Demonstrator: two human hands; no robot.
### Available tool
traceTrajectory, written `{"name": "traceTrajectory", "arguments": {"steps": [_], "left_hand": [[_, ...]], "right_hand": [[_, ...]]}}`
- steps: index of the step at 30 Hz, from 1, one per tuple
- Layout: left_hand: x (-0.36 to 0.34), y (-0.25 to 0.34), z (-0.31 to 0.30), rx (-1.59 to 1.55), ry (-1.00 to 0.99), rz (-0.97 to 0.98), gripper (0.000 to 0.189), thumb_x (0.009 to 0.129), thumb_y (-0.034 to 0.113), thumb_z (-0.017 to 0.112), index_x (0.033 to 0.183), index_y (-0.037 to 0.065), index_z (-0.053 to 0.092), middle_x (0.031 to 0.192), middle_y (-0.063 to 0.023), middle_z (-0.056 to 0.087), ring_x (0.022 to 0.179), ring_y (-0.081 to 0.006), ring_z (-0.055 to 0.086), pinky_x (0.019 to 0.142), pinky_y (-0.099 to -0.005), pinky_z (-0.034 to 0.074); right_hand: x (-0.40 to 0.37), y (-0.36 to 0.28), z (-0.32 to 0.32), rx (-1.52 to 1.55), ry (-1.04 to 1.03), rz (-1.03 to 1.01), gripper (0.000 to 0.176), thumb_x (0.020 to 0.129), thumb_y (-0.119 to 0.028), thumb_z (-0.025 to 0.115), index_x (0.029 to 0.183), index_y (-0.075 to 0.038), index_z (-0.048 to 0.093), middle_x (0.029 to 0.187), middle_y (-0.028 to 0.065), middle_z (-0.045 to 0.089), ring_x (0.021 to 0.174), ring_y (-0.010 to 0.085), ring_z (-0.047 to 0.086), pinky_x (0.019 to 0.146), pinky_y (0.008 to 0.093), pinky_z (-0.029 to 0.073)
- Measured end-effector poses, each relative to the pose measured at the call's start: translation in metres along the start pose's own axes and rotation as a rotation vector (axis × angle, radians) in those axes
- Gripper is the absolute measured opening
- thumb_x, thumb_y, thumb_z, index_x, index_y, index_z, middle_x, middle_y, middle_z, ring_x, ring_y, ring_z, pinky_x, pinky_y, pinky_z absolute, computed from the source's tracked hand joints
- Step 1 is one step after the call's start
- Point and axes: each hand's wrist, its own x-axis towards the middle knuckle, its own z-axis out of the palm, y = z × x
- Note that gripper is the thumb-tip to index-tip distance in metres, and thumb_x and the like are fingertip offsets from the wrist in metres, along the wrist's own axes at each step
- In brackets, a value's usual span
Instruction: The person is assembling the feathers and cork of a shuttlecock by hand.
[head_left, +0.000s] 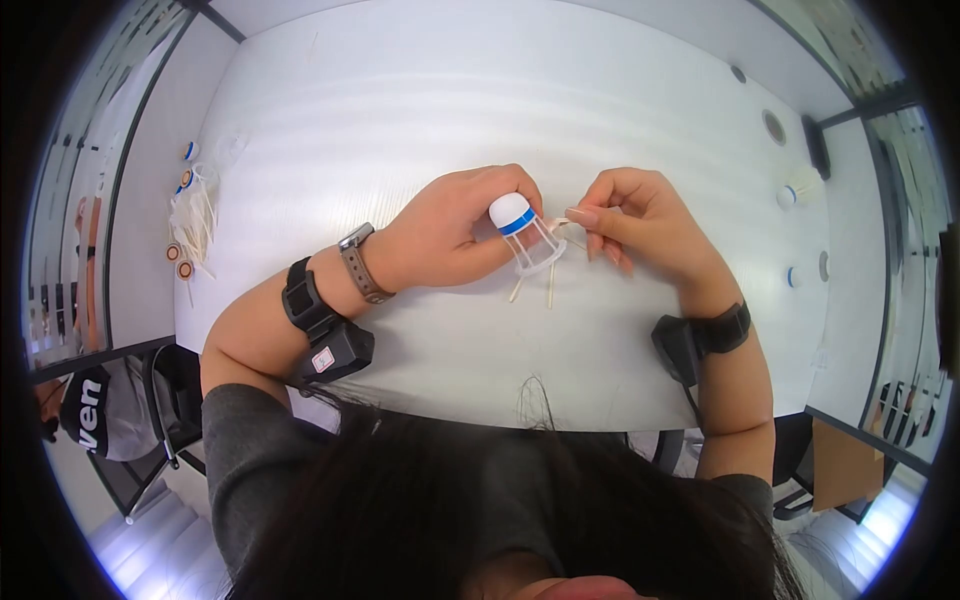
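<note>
A shuttlecock point(512, 212) with a white rounded head, a blue band and an open skirt of thin white ribs is held tilted in my left hand point(455, 225), head up and the ring of the skirt toward me. Just to its right, the thumb and index finger of my right hand point(640, 225) are pinched together at the skirt's side. A small pale piece shows at those fingertips, too small to name. Below the skirt, a short pale stick point(516, 290) and a second pale stick point(551, 285) lie on the white table point(420, 340).
At the left lies a pile of pale sticks point(195, 212), with round caps point(185, 270) around it and a crumpled clear bag point(232, 148). Toward the right edge are a white shuttlecock point(790, 195) and a blue-banded white head point(794, 276). Panels wall both sides.
</note>
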Motion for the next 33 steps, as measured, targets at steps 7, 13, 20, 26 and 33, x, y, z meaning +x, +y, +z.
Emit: {"name": "traceTrajectory", "arguments": {"steps": [7, 13, 20, 26, 33], "left_hand": [[-0.001, 0.001, -0.001, -0.001, 0.002, -0.063, 0.014, 0.093, 0.011, 0.061, 0.104, 0.004, 0.055, 0.087, -0.0081, 0.065, 0.075, -0.0164, 0.064, 0.066, -0.0275, 0.05], [-0.001, 0.0, 0.001, -0.014, 0.004, -0.072, 0.014, 0.093, 0.008, 0.061, 0.105, 0.002, 0.056, 0.091, -0.0094, 0.068, 0.079, -0.0164, 0.068, 0.067, -0.0269, 0.053], [-0.001, -0.002, 0.001, -0.023, -0.008, -0.058, 0.018, 0.092, 0.003, 0.058, 0.11, 0.001, 0.057, 0.098, -0.0107, 0.071, 0.081, -0.0147, 0.069, 0.065, -0.0251, 0.053], [-0.002, -0.01, 0.004, 0.02, 0.02, -0.008, 0.022, 0.089, -0.001, 0.055, 0.111, 0.001, 0.057, 0.098, -0.0103, 0.07, 0.079, -0.0139, 0.068, 0.063, -0.0238, 0.053], [0.0, 0.002, -0.002, 0.015, -0.007, -0.095, 0.024, 0.088, -0.002, 0.055, 0.111, 0.0, 0.058, 0.096, -0.0093, 0.07, 0.068, -0.01, 0.064, 0.052, -0.021, 0.047]], "right_hand": [[0.002, 0.005, -0.003, 0.111, -0.008, -0.083, 0.013, 0.09, -0.012, 0.069, 0.088, 0.001, 0.067, 0.076, 0.0121, 0.071, 0.054, 0.0101, 0.064, 0.042, 0.0193, 0.044], [0.004, 0.007, -0.004, 0.159, 0.053, -0.117, 0.014, 0.091, -0.01, 0.066, 0.094, 0.003, 0.069, 0.08, 0.0162, 0.072, 0.058, 0.0138, 0.067, 0.044, 0.0205, 0.046], [0.004, 0.01, -0.008, 0.199, 0.096, -0.179, 0.017, 0.093, -0.011, 0.064, 0.099, 0.003, 0.069, 0.084, 0.0176, 0.073, 0.065, 0.0147, 0.07, 0.048, 0.0215, 0.049], [0.004, 0.012, -0.008, 0.22, 0.084, -0.2, 0.017, 0.093, -0.012, 0.065, 0.099, 0.004, 0.069, 0.086, 0.0185, 0.073, 0.067, 0.0147, 0.069, 0.05, 0.022, 0.05], [0.0, 0.007, -0.002, 0.171, 0.074, -0.192, 0.017, 0.089, -0.007, 0.068, 0.103, 0.002, 0.07, 0.091, 0.0148, 0.072, 0.072, 0.0145, 0.069, 0.053, 0.0221, 0.049]]}}
